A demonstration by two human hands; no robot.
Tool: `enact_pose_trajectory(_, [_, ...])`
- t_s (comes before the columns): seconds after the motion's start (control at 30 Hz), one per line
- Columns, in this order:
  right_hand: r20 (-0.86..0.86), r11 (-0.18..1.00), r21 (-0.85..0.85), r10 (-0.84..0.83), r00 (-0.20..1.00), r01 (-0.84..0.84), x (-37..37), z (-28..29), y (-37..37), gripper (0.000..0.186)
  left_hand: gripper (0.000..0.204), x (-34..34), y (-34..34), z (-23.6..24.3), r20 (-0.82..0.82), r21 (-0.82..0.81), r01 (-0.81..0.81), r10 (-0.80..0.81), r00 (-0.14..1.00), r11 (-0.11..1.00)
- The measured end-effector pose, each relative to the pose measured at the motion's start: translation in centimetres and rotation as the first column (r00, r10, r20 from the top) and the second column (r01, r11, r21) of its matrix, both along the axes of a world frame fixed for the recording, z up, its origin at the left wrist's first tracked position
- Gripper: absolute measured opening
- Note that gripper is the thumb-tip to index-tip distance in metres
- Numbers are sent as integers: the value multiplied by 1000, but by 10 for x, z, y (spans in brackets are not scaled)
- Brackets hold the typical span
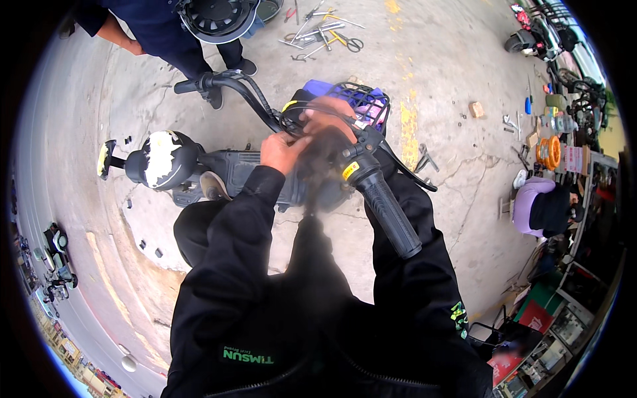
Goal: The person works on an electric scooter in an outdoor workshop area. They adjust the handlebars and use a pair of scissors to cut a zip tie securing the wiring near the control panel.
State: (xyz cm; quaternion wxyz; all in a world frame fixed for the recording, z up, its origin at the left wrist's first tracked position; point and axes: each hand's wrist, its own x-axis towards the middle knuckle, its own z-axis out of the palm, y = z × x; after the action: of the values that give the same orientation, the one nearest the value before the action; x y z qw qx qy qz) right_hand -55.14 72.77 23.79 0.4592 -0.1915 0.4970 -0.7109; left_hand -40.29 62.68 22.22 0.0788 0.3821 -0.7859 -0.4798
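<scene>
- Head view looks down on a black scooter handlebar (265, 109) with dark cables (292, 119) looped at its middle.
- Left hand (282, 151) pinches the cables just below the bar's centre.
- Right hand (328, 114) is blurred over the same cables; whether it grips them I cannot tell.
- Ribbed black grip (391, 215) with a brake lever (405, 174) juts toward the viewer, right of the handlebar's centre.
- Wire basket (365, 99) sits just beyond the handlebar, and scattered tools (322, 33) lie farther beyond on the concrete floor (458, 60).
- Another person's legs (199, 53) stand near the far grip; bare floor opens to the right of the handlebar.
</scene>
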Motion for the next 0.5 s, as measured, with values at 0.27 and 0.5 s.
enact_pose_trajectory(0.27, [154,819,30,-570,807,572,54,-14,49,35,32,7,5,-12,-8,63,-43,43,999,997])
enact_pose_trajectory(0.5, [-142,812,108,-559,817,574,47,6,64,17,23,9,8,-9,-178,420,-119,211,961,899])
